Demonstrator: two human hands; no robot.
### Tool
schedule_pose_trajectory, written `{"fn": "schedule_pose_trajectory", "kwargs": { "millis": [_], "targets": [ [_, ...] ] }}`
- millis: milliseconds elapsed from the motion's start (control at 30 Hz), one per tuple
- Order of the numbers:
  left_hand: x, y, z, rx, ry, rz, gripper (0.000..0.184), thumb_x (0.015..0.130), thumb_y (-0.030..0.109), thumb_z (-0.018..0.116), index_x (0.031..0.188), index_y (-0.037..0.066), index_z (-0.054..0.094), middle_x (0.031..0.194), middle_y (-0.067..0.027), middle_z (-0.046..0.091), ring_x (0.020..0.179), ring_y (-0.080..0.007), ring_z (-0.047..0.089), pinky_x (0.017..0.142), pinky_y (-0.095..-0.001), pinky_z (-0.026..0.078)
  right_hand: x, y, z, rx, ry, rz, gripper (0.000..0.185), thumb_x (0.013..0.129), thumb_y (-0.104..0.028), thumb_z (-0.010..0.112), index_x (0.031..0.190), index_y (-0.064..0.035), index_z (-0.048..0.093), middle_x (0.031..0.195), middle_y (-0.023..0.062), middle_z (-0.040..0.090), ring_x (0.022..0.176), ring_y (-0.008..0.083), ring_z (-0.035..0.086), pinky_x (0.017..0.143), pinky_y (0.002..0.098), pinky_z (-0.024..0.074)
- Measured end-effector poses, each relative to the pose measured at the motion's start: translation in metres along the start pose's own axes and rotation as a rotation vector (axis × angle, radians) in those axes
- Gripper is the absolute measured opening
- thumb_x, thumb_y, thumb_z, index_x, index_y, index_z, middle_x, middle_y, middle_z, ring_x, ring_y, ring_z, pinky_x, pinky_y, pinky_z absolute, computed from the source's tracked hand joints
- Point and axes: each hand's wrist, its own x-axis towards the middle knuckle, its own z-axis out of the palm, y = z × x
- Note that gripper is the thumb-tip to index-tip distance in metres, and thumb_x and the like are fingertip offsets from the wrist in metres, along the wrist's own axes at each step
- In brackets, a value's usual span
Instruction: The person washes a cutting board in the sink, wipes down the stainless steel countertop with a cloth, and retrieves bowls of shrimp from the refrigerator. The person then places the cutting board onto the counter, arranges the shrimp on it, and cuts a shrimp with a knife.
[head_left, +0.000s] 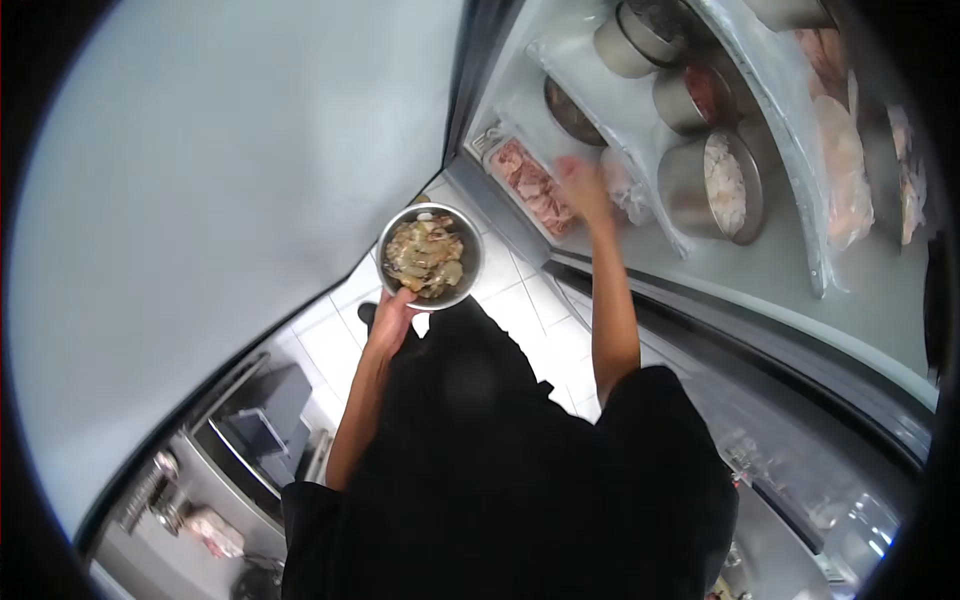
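Observation:
My left hand (397, 310) grips the near rim of a round metal bowl (470, 248) and holds it above the floor. Glossy pieces that look like raw shrimp (425, 255) fill much of it. My right hand (583, 190) reaches into an open fridge, beside a tray (488, 153) of raw pink meat (532, 187). Motion smears its fingers, so whether they hold anything cannot be made out. A clear plastic bag (628, 190) with pale contents lies just right of that hand.
The open fridge door (250, 150) fills the left side. On the fridge's shelves (800, 130) stand several metal pots, one with white pieces (725, 185), and bagged meat (843, 170). White floor tiles (520, 310) lie below. Counters (130, 540) stand at both lower sides.

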Motion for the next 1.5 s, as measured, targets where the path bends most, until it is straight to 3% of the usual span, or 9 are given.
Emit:
{"fn": "schedule_pose_trajectory", "kwargs": {
  "millis": [100,300,433,533,633,867,1067,1167,1500],
  "targets": [
    [-0.048,-0.016,-0.04,-0.073,0.055,-0.009,0.058,0.088,0.004,0.05,0.143,0.0,0.033,0.137,-0.0161,0.05,0.12,-0.0286,0.056,0.096,-0.0444,0.052,0.084,0.024,-0.013,-0.481,0.034,0.099,0.027,0.089,-0.021,0.052,0.1,-0.0028,0.07,0.1,0.0224,0.069,0.096,0.039,0.066,0.086,0.0475,0.049],
    [-0.146,-0.038,-0.06,-0.166,0.386,0.123,0.058,0.083,0.012,0.058,0.138,0.004,0.042,0.129,-0.0119,0.057,0.111,-0.0262,0.059,0.089,-0.0438,0.052,0.196,0.192,0.062,-0.697,-0.634,-0.19,0.045,0.092,-0.03,0.04,0.105,0.0003,0.07,0.114,0.0235,0.065,0.108,0.041,0.062,0.098,0.0492,0.0447],
    [-0.178,-0.058,-0.071,-0.253,0.476,0.156,0.049,0.084,0.011,0.056,0.132,0.006,0.047,0.125,-0.0096,0.058,0.103,-0.0247,0.061,0.077,-0.041,0.053,0.153,0.091,0.01,-0.54,-0.551,-0.087,0.046,0.092,-0.036,0.047,0.106,0.0016,0.069,0.115,0.0277,0.064,0.111,0.0407,0.061,0.097,0.047,0.0457],
    [-0.194,-0.064,-0.076,-0.303,0.491,0.194,0.047,0.084,0.013,0.057,0.131,0.008,0.049,0.125,-0.0063,0.059,0.103,-0.0234,0.061,0.078,-0.0407,0.053,0.094,0.046,0.002,-0.188,-0.085,0.224,0.044,0.089,-0.036,0.054,0.105,0.0035,0.064,0.108,0.0297,0.065,0.099,0.045,0.064,0.094,0.0483,0.0513],
    [-0.21,-0.076,-0.089,-0.386,0.502,0.208,0.049,0.083,0.014,0.061,0.13,0.007,0.051,0.125,-0.0075,0.06,0.106,-0.0233,0.062,0.081,-0.0412,0.056,0.063,0.035,0.031,1.128,0.038,1.117,0.038,0.092,-0.026,0.053,0.117,0.0024,0.052,0.113,0.0258,0.061,0.096,0.0403,0.065,0.09,0.0444,0.0569],
    [-0.247,-0.092,-0.138,-0.48,0.574,0.263,0.055,0.083,0.005,0.06,0.136,0.005,0.046,0.132,-0.0123,0.056,0.115,-0.0291,0.06,0.09,-0.0457,0.057,0.116,0.082,0.102,1.723,0.366,0.773,0.028,0.095,-0.011,0.044,0.117,0.0038,0.05,0.11,0.0224,0.061,0.086,0.0283,0.068,0.072,0.0296,0.0612],
    [-0.287,-0.088,-0.192,-0.55,0.588,0.408,0.054,0.082,0.004,0.064,0.134,0.004,0.047,0.131,-0.013,0.056,0.116,-0.0293,0.06,0.093,-0.045,0.056,0.095,0.045,0.109,1.517,0.32,0.795,0.027,0.093,-0.01,0.042,0.111,0.0065,0.056,0.099,0.0218,0.066,0.064,0.0234,0.065,0.047,0.025,0.0515],
    [-0.303,-0.078,-0.21,-0.612,0.583,0.466,0.059,0.082,0.004,0.066,0.136,-0.003,0.045,0.133,-0.0169,0.056,0.117,-0.0319,0.06,0.101,-0.0413,0.052,0.034,-0.047,0.093,1.402,0.543,0.851,0.029,0.093,-0.011,0.044,0.111,0.0091,0.054,0.098,0.0215,0.065,0.063,0.0204,0.063,0.046,0.0255,0.0505],
    [-0.349,-0.056,-0.376,-0.754,0.478,0.645,0.063,0.083,-0.004,0.063,0.14,-0.008,0.038,0.142,-0.0198,0.048,0.128,-0.0327,0.051,0.114,-0.0424,0.04,-0.237,-0.218,0.039,0.969,0.156,0.618,0.03,0.093,-0.016,0.048,0.107,0.0093,0.055,0.086,0.0153,0.065,0.063,0.0203,0.065,0.05,0.0294,0.0486]
  ]
}}
